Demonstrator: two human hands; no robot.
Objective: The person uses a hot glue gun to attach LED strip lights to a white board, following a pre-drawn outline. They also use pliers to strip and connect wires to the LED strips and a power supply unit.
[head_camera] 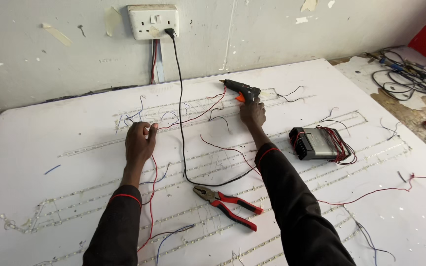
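Note:
A large white board (55,133) lies flat with rows of thin light strips (213,162) glued across it and loose red, black and blue wires. My right hand (252,112) grips the handle of a black glue gun (241,90) with an orange trigger, its nozzle pointing left near the far strips. My left hand (140,141) presses down on a strip with the fingers bent, pinching wire ends near a red wire (152,187). The gun's black cord (181,123) runs from the wall socket (153,21) down across the board.
Red-handled pliers (228,201) lie on the board between my forearms. A grey power supply box (317,144) wrapped in red and black wire sits to the right. A tangle of cables (410,74) lies at the far right on a worn surface.

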